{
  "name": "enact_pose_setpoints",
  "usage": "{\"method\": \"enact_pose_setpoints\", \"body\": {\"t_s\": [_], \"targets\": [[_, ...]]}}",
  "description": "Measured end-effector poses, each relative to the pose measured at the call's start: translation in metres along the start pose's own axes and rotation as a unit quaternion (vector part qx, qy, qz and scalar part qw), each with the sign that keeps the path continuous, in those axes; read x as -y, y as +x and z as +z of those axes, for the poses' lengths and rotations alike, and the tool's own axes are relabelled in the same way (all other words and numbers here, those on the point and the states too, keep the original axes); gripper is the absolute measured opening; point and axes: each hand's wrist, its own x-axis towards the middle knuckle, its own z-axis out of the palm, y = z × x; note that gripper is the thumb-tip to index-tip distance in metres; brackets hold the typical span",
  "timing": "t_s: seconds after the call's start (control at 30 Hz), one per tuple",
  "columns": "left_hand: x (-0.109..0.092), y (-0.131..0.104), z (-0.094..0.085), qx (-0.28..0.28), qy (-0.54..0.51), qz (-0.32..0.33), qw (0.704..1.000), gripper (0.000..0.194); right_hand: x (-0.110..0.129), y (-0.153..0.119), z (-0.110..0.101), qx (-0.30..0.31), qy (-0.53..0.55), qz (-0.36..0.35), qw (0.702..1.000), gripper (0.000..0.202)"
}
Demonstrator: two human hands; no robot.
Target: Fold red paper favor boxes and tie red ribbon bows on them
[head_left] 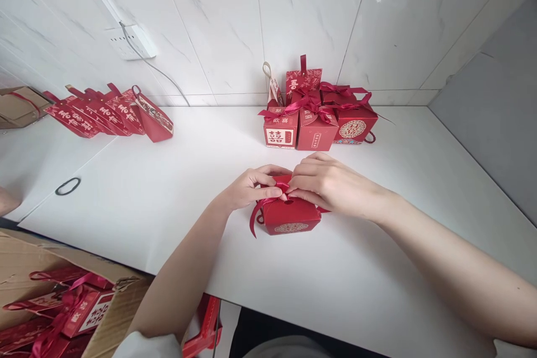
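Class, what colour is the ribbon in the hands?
The ribbon is deep red; head view shows it.

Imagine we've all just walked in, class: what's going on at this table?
A person is handling a red box on the white table. The left hand and right hand pinch the red ribbon at its top; how far it is tied is hidden. Beyond it, a cluster of red boxes stands near the tiled wall. More red packages stand in a row to the left, and an open carton at lower left holds others.
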Motion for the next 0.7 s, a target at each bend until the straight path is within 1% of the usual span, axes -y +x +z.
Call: {"method": "enact_pose_setpoints", "body": {"t_s": [0.07, 0.13, 0.27, 0.33, 0.4, 0.47, 0.5, 0.6, 0.67, 0.7], "targets": [[-0.002, 0.0, 0.001, -0.001, 0.007, 0.008, 1.0, 0.016, 0.004, 0.0, -0.002, 0.004, -0.007, 0.016, 1.0, 0.026], [-0.004, -0.001, 0.002, -0.005, 0.01, 0.024, 1.0, 0.015, 0.007, -0.001, -0.004, 0.0, 0.013, 0.041, 0.999, 0.024], [-0.009, -0.003, 0.005, -0.022, 0.03, 0.054, 0.998, 0.013, 0.011, -0.002, -0.006, 0.003, 0.11, 0.109, 0.988, 0.019], [-0.012, -0.004, 0.007, -0.031, 0.054, 0.057, 0.996, 0.013, 0.012, -0.003, -0.006, 0.021, 0.169, 0.158, 0.973, 0.021], [-0.013, -0.005, 0.008, -0.035, 0.071, 0.052, 0.996, 0.013, 0.012, -0.004, -0.006, 0.056, 0.248, 0.231, 0.939, 0.026], [-0.013, -0.005, 0.009, -0.036, 0.081, 0.048, 0.995, 0.015, 0.009, -0.004, -0.007, 0.088, 0.331, 0.303, 0.889, 0.03], [-0.013, -0.005, 0.01, -0.037, 0.085, 0.051, 0.994, 0.016, 0.006, -0.004, -0.008, 0.1, 0.369, 0.328, 0.864, 0.031], [-0.012, -0.005, 0.011, -0.035, 0.095, 0.062, 0.993, 0.016, -0.003, -0.004, -0.012, 0.142, 0.463, 0.348, 0.803, 0.032], [-0.011, -0.005, 0.012, -0.031, 0.093, 0.061, 0.993, 0.016, -0.008, -0.004, -0.016, 0.181, 0.506, 0.337, 0.773, 0.032], [-0.011, -0.005, 0.012, -0.028, 0.088, 0.059, 0.994, 0.015, -0.01, -0.004, -0.018, 0.198, 0.52, 0.326, 0.764, 0.032]]}}
